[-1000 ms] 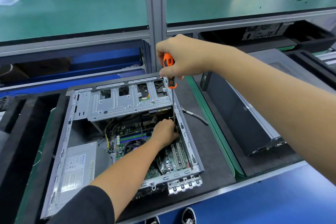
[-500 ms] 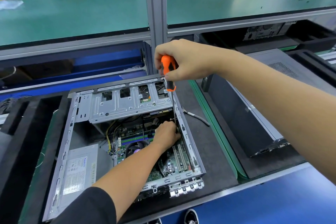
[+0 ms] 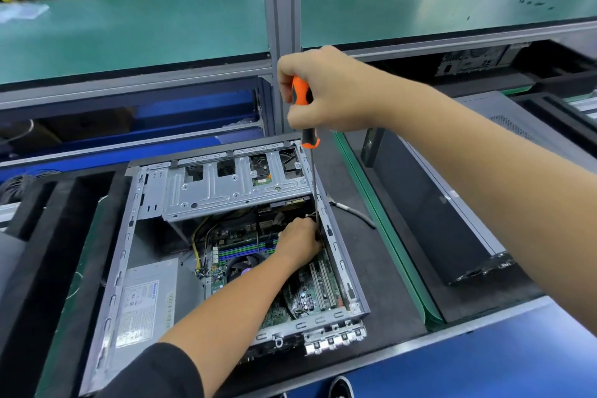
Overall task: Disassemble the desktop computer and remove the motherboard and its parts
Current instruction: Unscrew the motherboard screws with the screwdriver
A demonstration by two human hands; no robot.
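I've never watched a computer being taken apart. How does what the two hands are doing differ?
The right hand is raised above the open computer case, gripping the orange screwdriver by its handle. The left hand is low inside the case, over the motherboard, at the screwdriver's tip. What its curled fingers hold, if anything, is hidden. Both meet at the same spot by the case's right wall.

One head-worn view only, wide-angle. It looks forward and steeply down over my forearms into the open computer case, close; green shelf beyond.
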